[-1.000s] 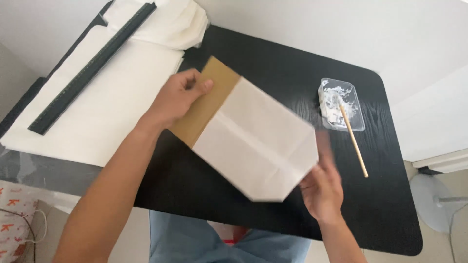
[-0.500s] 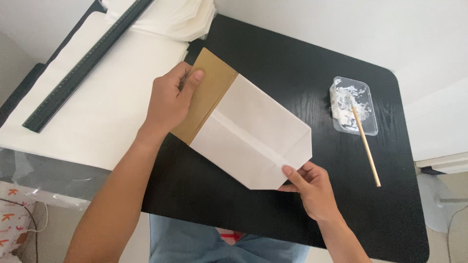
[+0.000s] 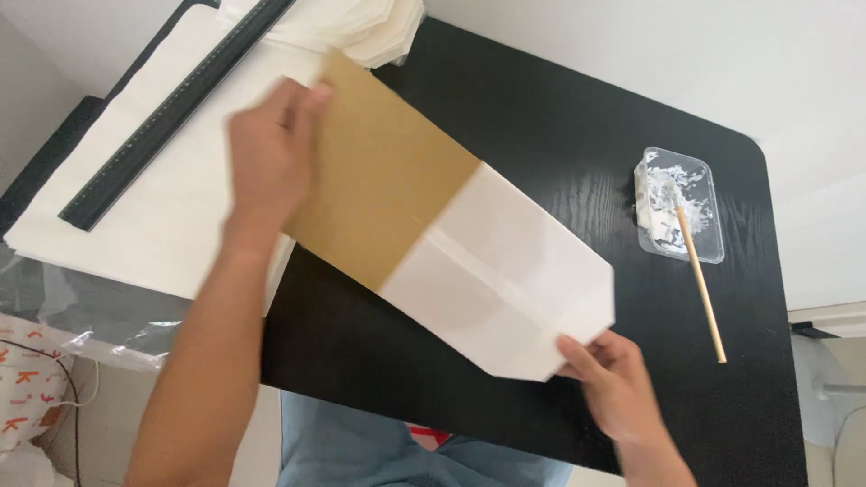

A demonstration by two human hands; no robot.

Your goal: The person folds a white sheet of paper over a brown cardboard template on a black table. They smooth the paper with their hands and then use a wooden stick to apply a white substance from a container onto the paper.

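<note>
A flat white paper bag (image 3: 505, 280) with folded, pointed bottom lies on the black table (image 3: 577, 135). A brown cardboard sheet (image 3: 383, 171) sticks out of its upper left end. My left hand (image 3: 271, 158) grips the far left edge of the cardboard, blurred by motion. My right hand (image 3: 609, 379) pinches the bag's lower right corner near the table's front edge.
A stack of white paper sheets (image 3: 135, 216) with a long black ruler (image 3: 171, 108) on it covers the table's left side. More folded white paper (image 3: 379, 27) lies at the back. A clear plastic tray of white paste (image 3: 681, 203) with a wooden stick (image 3: 702, 289) sits at right.
The brown cardboard now shows much more outside the bag than before, drawn toward the upper left by my left hand. My right hand stays on the bag's lower corner.
</note>
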